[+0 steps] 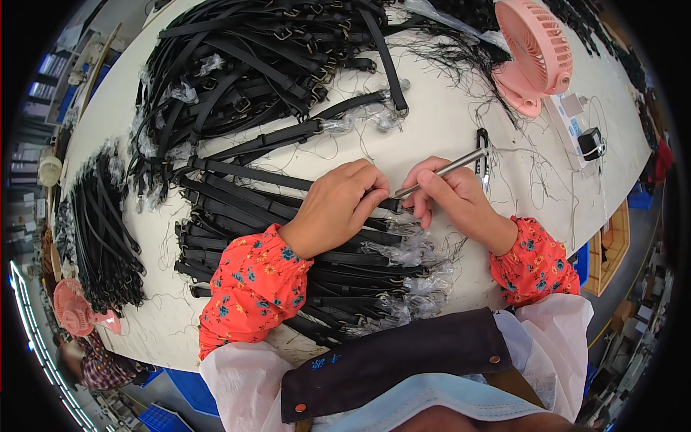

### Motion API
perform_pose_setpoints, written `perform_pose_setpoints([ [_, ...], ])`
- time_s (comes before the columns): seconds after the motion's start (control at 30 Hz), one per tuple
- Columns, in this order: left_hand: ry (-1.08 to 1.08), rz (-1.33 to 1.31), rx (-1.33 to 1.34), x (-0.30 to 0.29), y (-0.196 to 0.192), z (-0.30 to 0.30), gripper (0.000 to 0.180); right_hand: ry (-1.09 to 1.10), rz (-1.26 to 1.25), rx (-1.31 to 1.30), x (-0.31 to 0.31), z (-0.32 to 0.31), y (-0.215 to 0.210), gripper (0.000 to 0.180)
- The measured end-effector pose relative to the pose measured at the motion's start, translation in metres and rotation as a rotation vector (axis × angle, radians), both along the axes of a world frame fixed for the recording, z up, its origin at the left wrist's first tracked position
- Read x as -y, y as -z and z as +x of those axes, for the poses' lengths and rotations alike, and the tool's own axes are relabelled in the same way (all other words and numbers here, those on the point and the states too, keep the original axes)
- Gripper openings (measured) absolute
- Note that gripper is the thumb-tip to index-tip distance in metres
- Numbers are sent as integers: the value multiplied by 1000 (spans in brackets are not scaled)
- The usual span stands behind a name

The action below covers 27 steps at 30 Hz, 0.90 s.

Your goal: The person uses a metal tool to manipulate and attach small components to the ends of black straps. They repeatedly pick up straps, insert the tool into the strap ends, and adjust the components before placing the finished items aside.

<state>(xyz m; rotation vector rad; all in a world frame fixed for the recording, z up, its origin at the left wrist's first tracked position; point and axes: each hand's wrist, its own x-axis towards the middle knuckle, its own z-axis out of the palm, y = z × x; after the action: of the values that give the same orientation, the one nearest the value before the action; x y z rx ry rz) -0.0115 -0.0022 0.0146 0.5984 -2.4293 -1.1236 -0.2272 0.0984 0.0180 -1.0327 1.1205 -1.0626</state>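
- The left hand is pressing down on a black leather strap at the centre of the frame, its fingers curled narrow and pinching the strap's end at the metal buckle.
- The right hand is gripping a slim metal tool, fingers closed around its shaft, with the tip touching the strap end just beside the left fingertips.
- The strap is lying on top of a row of similar straps on the white worktable; their plastic-wrapped ends are bunching at lower centre.
- Judged step: trimming or picking at loose thread at the buckle end of one strap, mid-operation.
- The next move is calling for a steady pinch from the left hand and a fine, short tool stroke; a slip could be scoring the leather.
- A large heap of straps is occupying the upper left, a bundle of thin black cords the left edge.
- A pink desk fan is standing at upper right; a second tool is lying just beyond the right hand.
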Motion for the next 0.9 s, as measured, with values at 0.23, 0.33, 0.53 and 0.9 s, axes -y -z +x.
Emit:
perform_pose_setpoints([
  [0.23, 15, 16, -8, 1, -1, 1, 5, 2, 0, -13, 0, 0, 1, 39],
  [0.33, 15, 33, -4, 0, -1, 1, 5, 4, 8, -16, 0, 0, -1, 39],
  [0.53, 12, 33, 6, 0, -3, 1, 5, 7, 23, -5, 0, 1, -3, 39],
  [0.9, -39, 102, -33, 0, -1, 1, 5, 20, -11, 12, 0, 2, -1, 38],
])
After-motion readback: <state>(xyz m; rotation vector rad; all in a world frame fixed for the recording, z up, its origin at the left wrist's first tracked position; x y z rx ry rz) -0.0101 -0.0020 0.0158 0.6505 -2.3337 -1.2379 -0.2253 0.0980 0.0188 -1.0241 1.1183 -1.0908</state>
